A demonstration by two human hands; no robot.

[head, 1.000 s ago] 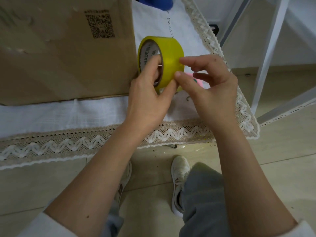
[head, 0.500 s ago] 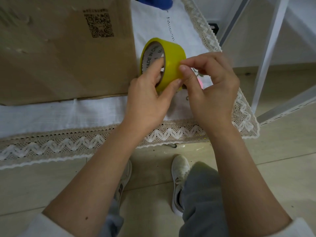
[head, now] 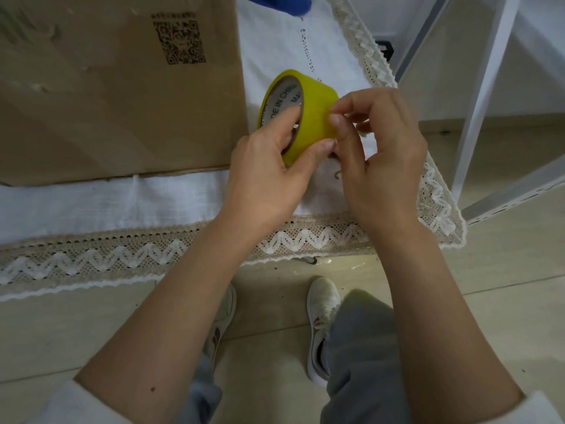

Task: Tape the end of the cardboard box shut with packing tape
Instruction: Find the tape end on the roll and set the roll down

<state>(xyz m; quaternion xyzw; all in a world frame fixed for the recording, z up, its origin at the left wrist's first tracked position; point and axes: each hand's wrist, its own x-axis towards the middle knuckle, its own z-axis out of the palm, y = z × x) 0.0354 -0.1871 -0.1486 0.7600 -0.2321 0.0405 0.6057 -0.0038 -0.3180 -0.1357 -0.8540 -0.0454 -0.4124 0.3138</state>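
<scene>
The left hand [head: 269,175] grips the yellow tape roll [head: 301,113] with a finger through its printed cardboard core and the thumb on the glossy outer band, holding it above the white lace-edged cloth [head: 122,203] on the bench, just beside the brown cardboard box [head: 107,96]. The right hand [head: 382,154] has thumb and forefinger curled against the roll's face, seemingly picking at the tape end, though any lifted tab is too small to see. The roll looks light and rigid, but its slick film likely gives little purchase, so the core is the surest hold.
</scene>
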